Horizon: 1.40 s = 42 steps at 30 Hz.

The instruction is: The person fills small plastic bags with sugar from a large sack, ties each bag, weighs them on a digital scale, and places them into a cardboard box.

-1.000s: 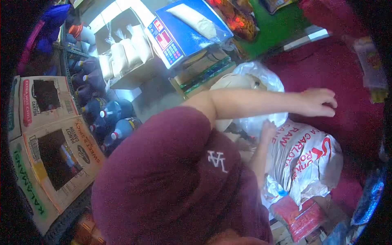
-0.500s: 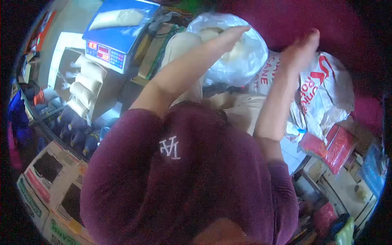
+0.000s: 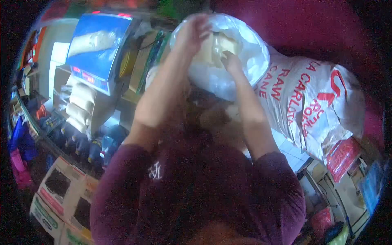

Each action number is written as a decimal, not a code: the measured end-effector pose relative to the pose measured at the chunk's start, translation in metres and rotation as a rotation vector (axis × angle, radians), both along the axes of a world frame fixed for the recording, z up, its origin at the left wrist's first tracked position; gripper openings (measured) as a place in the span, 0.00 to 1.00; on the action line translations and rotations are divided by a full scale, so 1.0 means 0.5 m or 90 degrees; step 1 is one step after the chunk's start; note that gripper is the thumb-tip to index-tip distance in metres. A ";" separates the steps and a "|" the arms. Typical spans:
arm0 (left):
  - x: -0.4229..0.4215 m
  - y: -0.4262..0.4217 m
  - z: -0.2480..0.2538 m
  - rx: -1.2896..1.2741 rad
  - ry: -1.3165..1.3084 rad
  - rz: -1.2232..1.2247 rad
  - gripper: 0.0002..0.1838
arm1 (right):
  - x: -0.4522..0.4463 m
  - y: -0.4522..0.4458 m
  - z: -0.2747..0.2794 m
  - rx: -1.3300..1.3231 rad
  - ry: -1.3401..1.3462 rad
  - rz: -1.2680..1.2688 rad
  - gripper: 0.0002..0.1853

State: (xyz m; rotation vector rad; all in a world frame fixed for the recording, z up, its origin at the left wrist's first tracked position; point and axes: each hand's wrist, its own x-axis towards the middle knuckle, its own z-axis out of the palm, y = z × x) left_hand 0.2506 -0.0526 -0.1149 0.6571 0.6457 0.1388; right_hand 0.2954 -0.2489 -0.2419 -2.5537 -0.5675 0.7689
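Note:
A large translucent plastic bag stands open in front of me, with pale contents and a pale squarish shape inside. Over the bag's left rim, my left hand is smeared by motion; its fingers look apart, and I see nothing in them. My right hand reaches inside the bag with its fingers drawn together beside the pale shape. What those fingers hold, if anything, is too small to make out.
A blue weighing scale at the left carries a filled clear pouch. Several filled pouches lie on a carton below it. A printed white sack stands right of the bag. Red packets and cardboard boxes lie nearer.
My right hand has moved left from above the printed sack into the plastic bag. My left hand has shifted left to the bag's rim. The view has turned slightly.

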 end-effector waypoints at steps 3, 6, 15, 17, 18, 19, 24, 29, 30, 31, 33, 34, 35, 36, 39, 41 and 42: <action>0.001 -0.024 0.063 0.150 -0.084 -0.015 0.16 | 0.019 0.004 -0.117 -0.077 0.019 0.007 0.26; -0.009 -0.021 0.061 0.425 -0.043 -0.100 0.15 | 0.058 0.068 -0.208 -0.156 0.084 -0.110 0.31; -0.002 0.023 0.052 0.394 -0.013 -0.181 0.13 | 0.059 0.146 -0.122 -0.265 0.081 -0.150 0.36; -0.010 0.030 0.048 0.392 -0.020 -0.185 0.13 | 0.056 0.115 -0.200 -0.240 0.052 -0.103 0.36; -0.008 0.034 0.042 0.423 -0.030 -0.173 0.14 | 0.053 0.098 -0.224 -0.211 0.019 -0.050 0.36; -0.006 0.035 0.041 0.453 -0.042 -0.160 0.14 | 0.045 0.083 -0.224 -0.217 -0.002 -0.043 0.36; -0.017 0.037 0.037 0.506 -0.042 -0.163 0.19 | 0.015 0.034 -0.109 0.285 -0.071 -0.163 0.32; -0.041 0.031 0.020 0.801 -0.074 -0.417 0.31 | -0.061 0.041 0.133 0.470 -0.058 -0.257 0.34; -0.045 0.027 0.021 0.725 -0.021 -0.463 0.32 | -0.076 0.048 0.165 0.583 -0.036 -0.332 0.35; -0.050 0.022 0.031 0.724 0.032 -0.440 0.36 | -0.091 0.056 0.194 0.642 -0.053 -0.330 0.35; -0.039 0.010 -0.012 0.684 0.030 -0.382 0.37 | -0.127 0.071 0.246 0.659 -0.064 -0.304 0.35; -0.024 0.011 -0.044 0.640 0.029 -0.340 0.39 | -0.144 0.082 0.270 0.674 -0.070 -0.294 0.34; -0.014 0.022 -0.040 0.517 -0.083 -0.409 0.34 | -0.164 0.091 0.292 0.667 -0.079 -0.291 0.34; -0.020 0.019 -0.041 0.522 -0.079 -0.391 0.34 | -0.179 0.089 0.309 0.672 -0.073 -0.273 0.34; -0.048 0.023 0.024 0.392 -0.091 -0.361 0.23 | -0.178 0.053 0.329 0.628 0.052 -0.255 0.33; -0.032 0.018 -0.004 0.418 -0.175 -0.333 0.21 | -0.161 0.002 0.336 0.742 0.303 -0.331 0.33; -0.027 0.014 -0.011 0.458 -0.226 -0.322 0.22 | -0.162 -0.018 0.351 0.793 0.462 -0.376 0.33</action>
